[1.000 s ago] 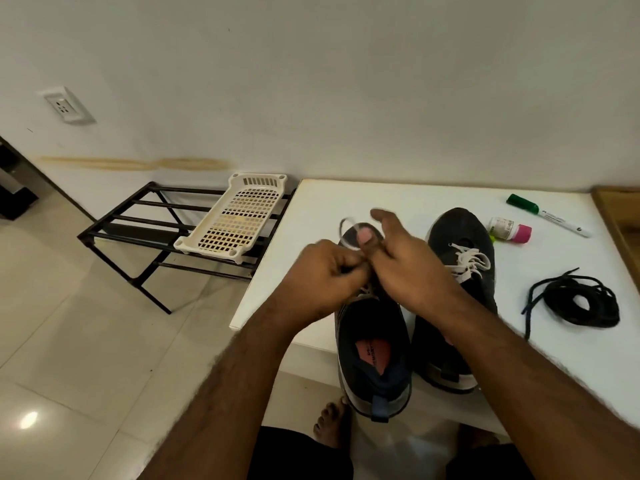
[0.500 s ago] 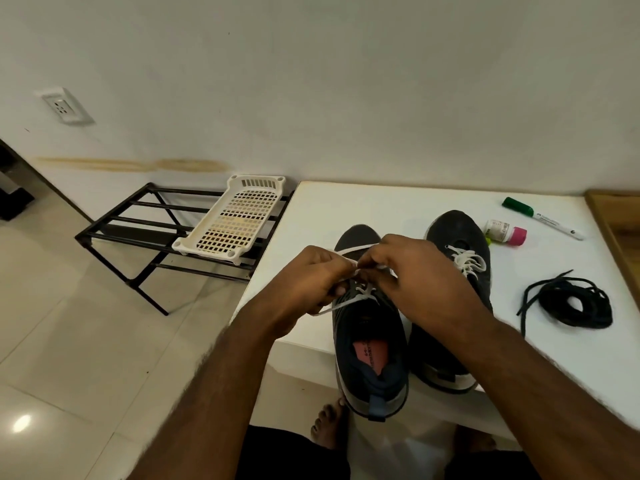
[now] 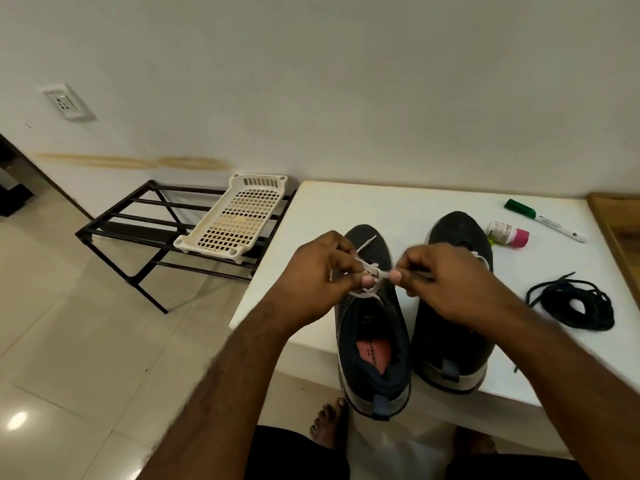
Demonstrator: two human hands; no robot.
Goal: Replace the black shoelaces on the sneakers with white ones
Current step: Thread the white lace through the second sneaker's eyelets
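Note:
Two dark sneakers stand side by side on the white table (image 3: 346,209), heels toward me. Over the left sneaker (image 3: 372,344) my left hand (image 3: 318,275) and my right hand (image 3: 446,278) each pinch a part of the white lace (image 3: 372,271), which is drawn into a knot between my thumbs. One loose white end sticks up past my left fingers. The right sneaker (image 3: 453,233) carries white lacing, mostly hidden behind my right hand. A coil of black laces (image 3: 578,306) lies on the table to the right.
A green-capped marker (image 3: 543,220) and a small pink-capped bottle (image 3: 509,232) lie behind the right sneaker. A black metal rack (image 3: 138,220) with a cream plastic tray (image 3: 239,220) stands on the floor left of the table. My bare foot (image 3: 329,424) shows below the table edge.
My hands have drawn apart sideways, pulling the white lace tight into a knot over the left sneaker. Earlier they were bunched together over the lace.

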